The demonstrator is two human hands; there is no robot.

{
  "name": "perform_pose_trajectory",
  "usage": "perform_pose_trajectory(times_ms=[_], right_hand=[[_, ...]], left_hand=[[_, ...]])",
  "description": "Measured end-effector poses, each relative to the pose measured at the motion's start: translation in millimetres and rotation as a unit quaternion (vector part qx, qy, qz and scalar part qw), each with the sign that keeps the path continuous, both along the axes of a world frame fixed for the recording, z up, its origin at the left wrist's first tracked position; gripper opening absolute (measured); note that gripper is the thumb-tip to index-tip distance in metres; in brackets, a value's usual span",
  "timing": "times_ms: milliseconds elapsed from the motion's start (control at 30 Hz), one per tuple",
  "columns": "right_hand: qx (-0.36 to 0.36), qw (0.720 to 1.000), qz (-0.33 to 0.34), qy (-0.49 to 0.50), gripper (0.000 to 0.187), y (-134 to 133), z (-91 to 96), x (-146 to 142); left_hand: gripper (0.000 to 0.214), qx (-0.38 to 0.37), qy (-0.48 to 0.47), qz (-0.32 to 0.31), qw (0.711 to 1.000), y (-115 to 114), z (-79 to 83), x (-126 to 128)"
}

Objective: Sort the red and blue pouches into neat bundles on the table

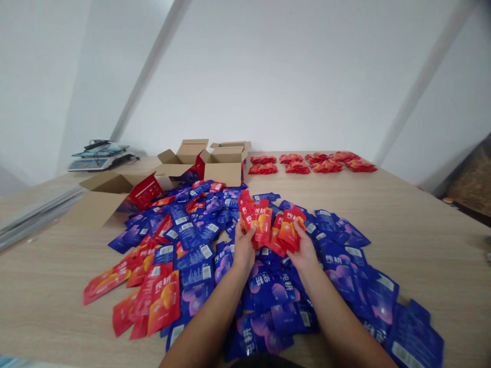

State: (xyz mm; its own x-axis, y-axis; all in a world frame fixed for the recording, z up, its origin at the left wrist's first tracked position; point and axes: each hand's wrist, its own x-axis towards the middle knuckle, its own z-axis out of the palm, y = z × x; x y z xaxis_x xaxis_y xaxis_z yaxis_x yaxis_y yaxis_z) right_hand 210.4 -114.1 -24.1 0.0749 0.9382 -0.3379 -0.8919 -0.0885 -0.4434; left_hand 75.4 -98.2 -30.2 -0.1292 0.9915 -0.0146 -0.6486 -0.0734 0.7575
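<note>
Blue packets [268, 294] beneath; left hand [244, 250], right hand [305, 254] fan glossy red-orange packets [263, 223].

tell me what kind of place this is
Likely a small packing or sorting room: a wooden table heaped with blue packets and red packets, open cardboard boxes behind them, and a weighing scale at the far left.
</note>
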Motion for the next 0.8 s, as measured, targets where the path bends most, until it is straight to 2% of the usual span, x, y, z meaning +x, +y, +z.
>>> perform_pose_trajectory(times_ms=[167,467,600,800], right_hand=[[0.029,0.999,-0.019,0.019,0.015,-2.3,4.6,-0.2],[0.018,0.998,-0.023,0.052,0.020,-1.2,5.2,-1.1],[0.040,0.997,-0.013,0.058,0.020,-0.9,6.1,-1.2],[0.025,0.998,-0.011,0.054,0.020,-0.8,3.3,-1.3]], left_hand=[[0.038,-0.009,-0.013,0.021,1.000,2.7,0.2,-3.2],[0.043,-0.026,-0.012,0.026,0.999,0.9,2.4,-2.6],[0.045,-0.023,0.007,0.014,1.000,-1.9,4.6,-1.1],[0.052,0.002,0.031,-0.032,0.999,-12.1,2.5,6.6]])
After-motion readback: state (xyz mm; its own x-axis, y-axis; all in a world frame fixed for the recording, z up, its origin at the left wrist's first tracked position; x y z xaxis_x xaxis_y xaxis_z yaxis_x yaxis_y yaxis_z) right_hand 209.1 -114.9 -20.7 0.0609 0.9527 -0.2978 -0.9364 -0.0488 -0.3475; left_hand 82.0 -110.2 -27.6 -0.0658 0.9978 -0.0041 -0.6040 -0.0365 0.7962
